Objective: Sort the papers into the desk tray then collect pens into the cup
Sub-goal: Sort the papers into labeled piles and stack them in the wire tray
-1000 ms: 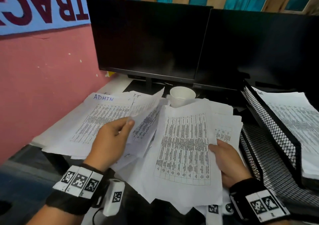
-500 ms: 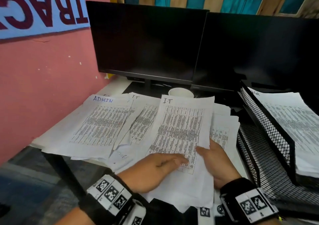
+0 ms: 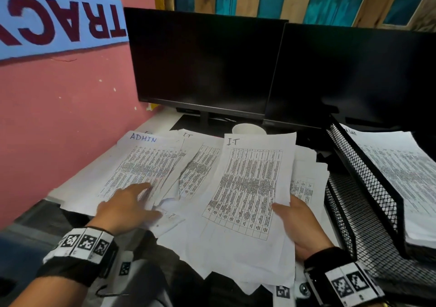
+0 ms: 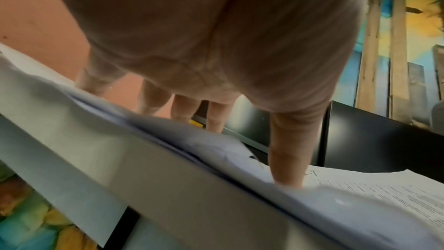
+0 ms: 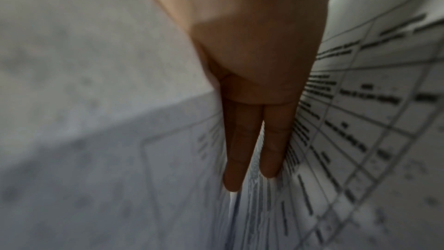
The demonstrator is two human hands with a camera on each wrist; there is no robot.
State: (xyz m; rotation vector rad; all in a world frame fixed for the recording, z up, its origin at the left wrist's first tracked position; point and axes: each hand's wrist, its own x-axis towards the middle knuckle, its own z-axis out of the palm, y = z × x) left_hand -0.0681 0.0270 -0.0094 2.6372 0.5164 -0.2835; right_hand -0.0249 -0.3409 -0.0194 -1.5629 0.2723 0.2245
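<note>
The right hand [image 3: 300,224] pinches the right edge of a sheet marked "I.T" [image 3: 250,188], with the thumb on top of the page and the straight fingers [image 5: 242,140] tucked under it, as the right wrist view shows. This sheet is lifted a little and lies over the middle of the messy papers [image 3: 195,165] that cover the desk [image 3: 77,181]. At about 9 o'clock from it, the left hand [image 3: 128,206] is spread out flat, and its straight fingers [image 4: 286,149] press down on the sheet marked "ADMIN" [image 3: 141,163] on the left side of the pile. It pinches nothing. Another page with "I.T" on top [image 3: 200,163] peeks out between the two hands. At 12 o'clock from the held sheet, just behind its top edge, the rim of a white cup [image 3: 249,128] shows. Most of the cup is hidden by the paper. At 3 o'clock, just beside the right hand, stands the black mesh desk tray [image 3: 368,188]. Its top shelf holds a stack of printed pages [image 3: 396,172]. The shelf below it looks dark, and I cannot tell what is in it. Behind everything, at 12 o'clock, two dark monitors [image 3: 203,63] stand side by side. At 10 o'clock there is a pink wall [image 3: 59,118] with a blue sign [image 3: 59,21] that has big red letters. Both wrists wear black bands with black and white square tags [image 3: 86,242].
</note>
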